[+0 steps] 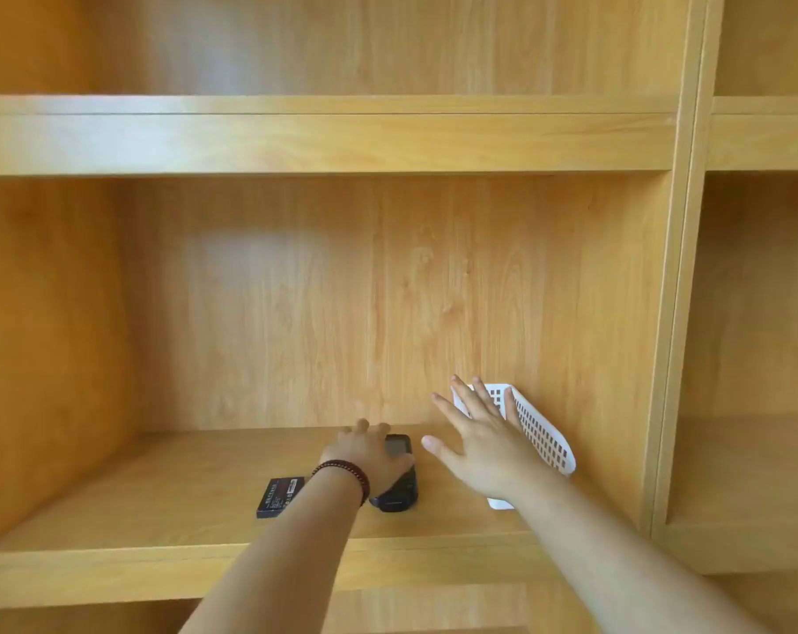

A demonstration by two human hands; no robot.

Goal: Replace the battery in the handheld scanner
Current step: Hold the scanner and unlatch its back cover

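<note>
Two forearms reach into the shelf (159, 496): left hand (365, 455) grips the scanner (399, 473) lying there, right hand (479, 446) hovers splayed, empty. A battery (280, 496) lies just left of the scanner; the swap looks barely begun.

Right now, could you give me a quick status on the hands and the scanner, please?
Left hand laid over scanner on shelf. Right hand open, empty, before white basket. Battery flat beside scanner. Nothing blocking.

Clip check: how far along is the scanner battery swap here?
Barely begun. Nothing looks done: a battery lies loose on the shelf. In hand: the left hand rests on the scanner; the right hand hovers open by a white basket. Opening and swapping remain.
</note>
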